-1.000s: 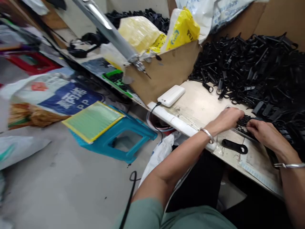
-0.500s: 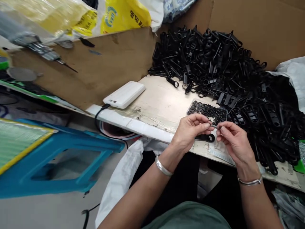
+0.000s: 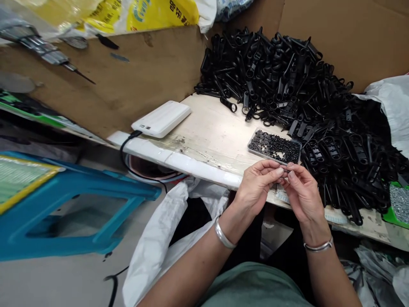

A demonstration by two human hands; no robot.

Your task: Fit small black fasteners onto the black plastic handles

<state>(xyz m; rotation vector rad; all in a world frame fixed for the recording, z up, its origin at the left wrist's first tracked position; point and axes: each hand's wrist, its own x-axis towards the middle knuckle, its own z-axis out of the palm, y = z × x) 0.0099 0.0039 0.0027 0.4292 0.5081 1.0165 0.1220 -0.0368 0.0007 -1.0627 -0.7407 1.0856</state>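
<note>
My left hand and my right hand meet fingertip to fingertip over the front edge of the table. Both are closed in a pinch around something small and thin, mostly covered by the fingers, too small to name. Just beyond them lies a shallow clear tray of tiny dark parts. To the right and behind, a large heap of black plastic handle-like pieces with ringed ends spreads over the tabletop.
A white power bank with a black cable lies at the table's left. An electric screwdriver hangs by the cardboard wall. A blue plastic stool stands lower left. A green tray of small metal parts is at right.
My hands have come closer together, the right one moving left toward the left one. The black piece that lay under the fingers is now hidden or gone from view. The view has shifted slightly.
</note>
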